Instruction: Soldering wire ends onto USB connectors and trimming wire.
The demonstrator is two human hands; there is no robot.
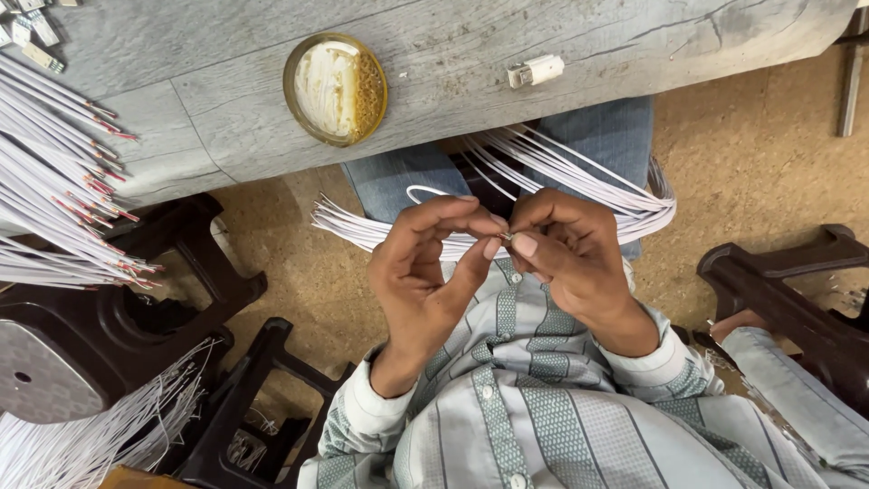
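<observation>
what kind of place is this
Probably a small workshop for assembling cables by hand. Bundles of white wires with bared ends lie on a grey table, more white wires lie across the lap, and both hands pinch a tiny metal piece.

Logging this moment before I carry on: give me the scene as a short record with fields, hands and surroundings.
left hand: pinches a white wire end with thumb and fingers
right hand: pinches a small metal piece against that wire end
lap: bundle of white wires across it
table: round tin, small white connector
left side: white wires with red tips
floor: dark plastic stools
</observation>
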